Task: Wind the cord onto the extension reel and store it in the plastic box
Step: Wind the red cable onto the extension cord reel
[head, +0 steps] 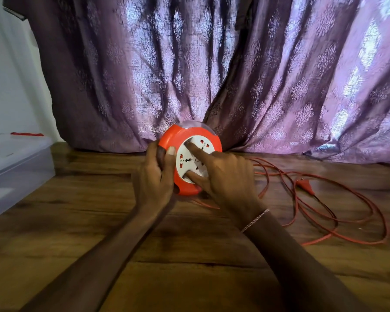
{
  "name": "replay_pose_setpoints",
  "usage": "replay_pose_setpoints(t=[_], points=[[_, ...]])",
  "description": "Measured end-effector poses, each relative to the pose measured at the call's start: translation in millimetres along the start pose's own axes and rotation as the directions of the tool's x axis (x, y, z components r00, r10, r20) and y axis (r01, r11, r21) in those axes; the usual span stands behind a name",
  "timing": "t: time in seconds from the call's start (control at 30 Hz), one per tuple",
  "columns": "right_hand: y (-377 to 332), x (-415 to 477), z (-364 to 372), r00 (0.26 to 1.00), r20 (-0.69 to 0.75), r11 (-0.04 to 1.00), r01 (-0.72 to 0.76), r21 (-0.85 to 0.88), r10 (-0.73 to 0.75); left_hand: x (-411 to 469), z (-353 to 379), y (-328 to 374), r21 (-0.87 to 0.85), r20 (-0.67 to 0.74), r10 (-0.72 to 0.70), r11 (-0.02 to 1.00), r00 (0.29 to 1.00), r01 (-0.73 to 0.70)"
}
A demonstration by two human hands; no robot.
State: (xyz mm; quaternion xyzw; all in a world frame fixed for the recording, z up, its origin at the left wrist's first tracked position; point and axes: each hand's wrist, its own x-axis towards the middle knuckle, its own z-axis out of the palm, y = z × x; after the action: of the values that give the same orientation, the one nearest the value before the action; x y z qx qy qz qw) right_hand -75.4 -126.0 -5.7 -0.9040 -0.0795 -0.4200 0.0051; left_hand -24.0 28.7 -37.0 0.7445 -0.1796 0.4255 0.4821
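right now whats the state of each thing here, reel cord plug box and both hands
round red-and-white plastic extension reel: on edge
thin red cord: unwound, in loose loops
red plug: lying free, unplugged
translucent plastic box: lid unclear
left hand: grips reel's rim
right hand: finger and thumb press reel's face

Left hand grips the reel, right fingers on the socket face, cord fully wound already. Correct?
No. The cord is not fully wound: the head view shows it in loose loops on the wooden surface, right of the reel. The rest holds: left hand grips the reel, fingers of the right hand on the socket face.
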Motion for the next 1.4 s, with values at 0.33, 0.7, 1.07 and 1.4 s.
replay_pose_setpoints(t=[0.33,0.7,1.07,1.4], points=[[1.9,-0.8,9.8,0.908,0.058,0.843,-0.407,0.352,0.415,-4.0,3.6,2.5,0.064,-0.015,-0.008,0.998,1.000,0.009],[15.5,-0.9,-4.5,0.964,0.018,0.962,0.265,-0.063,-0.265,0.1,2.0,-9.7,-0.080,-0.004,-0.099,0.992,0.995,0.098],[28.5,2.7,-5.8,0.986,0.040,0.973,-0.169,0.154,0.165,-6.1,30.2,11.8,-0.189,0.059,-0.076,0.978,0.995,0.086],[112.1,5.4,-12.2,1.000,-0.025,0.987,-0.011,0.158,0.016,-11.3,95.7,25.9,-0.325,0.116,-0.121,0.933,0.986,0.153]])
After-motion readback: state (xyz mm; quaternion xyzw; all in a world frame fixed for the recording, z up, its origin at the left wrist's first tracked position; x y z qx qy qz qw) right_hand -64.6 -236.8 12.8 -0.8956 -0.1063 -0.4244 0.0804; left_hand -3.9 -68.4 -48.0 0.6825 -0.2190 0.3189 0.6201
